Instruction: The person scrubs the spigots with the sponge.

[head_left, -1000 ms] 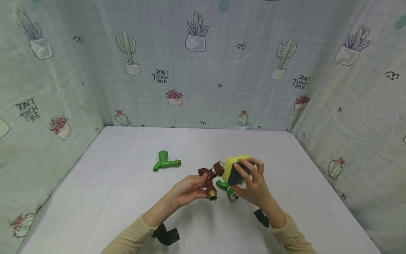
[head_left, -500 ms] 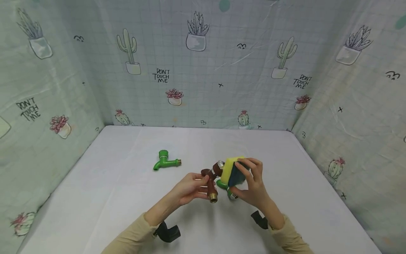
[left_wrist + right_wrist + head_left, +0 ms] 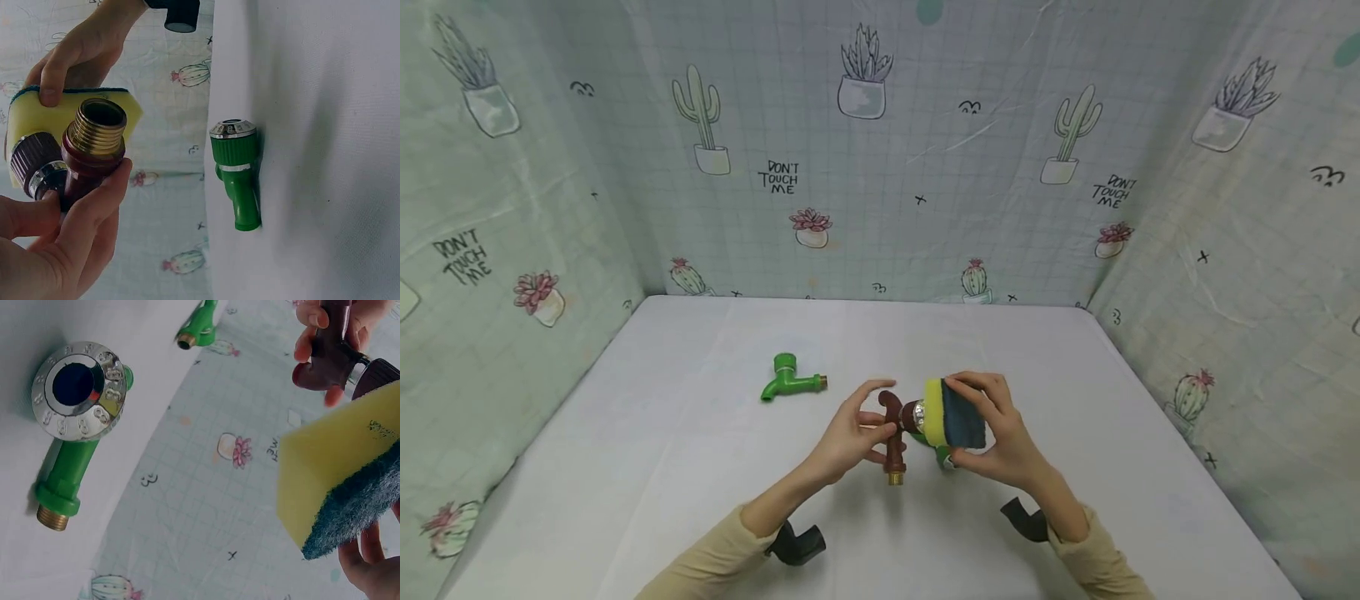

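Observation:
My left hand (image 3: pixel 846 433) grips a dark red-brown faucet (image 3: pixel 892 446) by its body, thumb in front and fingers behind. The faucet's brass threaded end (image 3: pixel 97 134) points down in the head view, and its ribbed knob (image 3: pixel 36 159) faces right. In my right hand (image 3: pixel 1000 429) is a yellow sponge (image 3: pixel 934 412) with a dark blue-green scouring side (image 3: pixel 359 503), pinched between thumb and fingers. The yellow face lies against the knob's chrome cap (image 3: pixel 919 415). Both things are held above the table.
A green faucet (image 3: pixel 786 379) lies farther back on the white table (image 3: pixel 700 350). Another green faucet (image 3: pixel 237 169) lies under the hands, partly hidden in the head view. The wrist camera mounts (image 3: pixel 797 546) are black. Printed cloth (image 3: pixel 880 167) walls surround the table.
The brown faucet has turned so its knob points right, toward the sponge. The sponge has turned and now faces the knob squarely. My left index finger has lifted from the faucet.

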Demonstrator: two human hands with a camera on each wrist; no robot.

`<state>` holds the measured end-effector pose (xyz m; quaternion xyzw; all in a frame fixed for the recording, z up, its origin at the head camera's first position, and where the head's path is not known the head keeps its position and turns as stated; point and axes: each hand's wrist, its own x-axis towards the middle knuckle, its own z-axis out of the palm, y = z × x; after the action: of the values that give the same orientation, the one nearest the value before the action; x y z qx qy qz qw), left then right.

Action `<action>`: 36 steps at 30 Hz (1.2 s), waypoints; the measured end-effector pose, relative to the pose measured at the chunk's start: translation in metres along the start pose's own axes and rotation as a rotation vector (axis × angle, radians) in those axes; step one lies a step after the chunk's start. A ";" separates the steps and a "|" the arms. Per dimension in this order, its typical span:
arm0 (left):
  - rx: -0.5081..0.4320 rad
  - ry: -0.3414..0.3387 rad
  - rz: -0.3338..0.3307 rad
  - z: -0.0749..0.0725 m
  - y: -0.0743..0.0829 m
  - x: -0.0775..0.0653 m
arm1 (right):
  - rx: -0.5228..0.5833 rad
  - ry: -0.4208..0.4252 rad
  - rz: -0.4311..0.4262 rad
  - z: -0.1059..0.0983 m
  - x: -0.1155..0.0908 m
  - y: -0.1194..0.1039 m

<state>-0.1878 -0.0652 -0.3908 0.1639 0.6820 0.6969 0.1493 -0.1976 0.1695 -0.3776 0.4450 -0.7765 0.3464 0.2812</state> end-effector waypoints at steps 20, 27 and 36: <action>0.212 0.073 -0.017 0.001 -0.004 0.004 | -0.290 -0.248 -0.178 0.003 0.016 -0.029; 0.188 -0.013 -0.042 -0.001 -0.002 0.003 | -0.365 -0.276 -0.251 0.001 0.018 -0.030; 0.211 -0.085 -0.053 -0.002 -0.003 0.003 | -0.350 -0.309 -0.239 -0.009 0.019 -0.021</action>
<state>-0.1915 -0.0654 -0.3937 0.1900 0.7488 0.6093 0.1785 -0.1863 0.1592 -0.3522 0.5256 -0.8004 0.0989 0.2709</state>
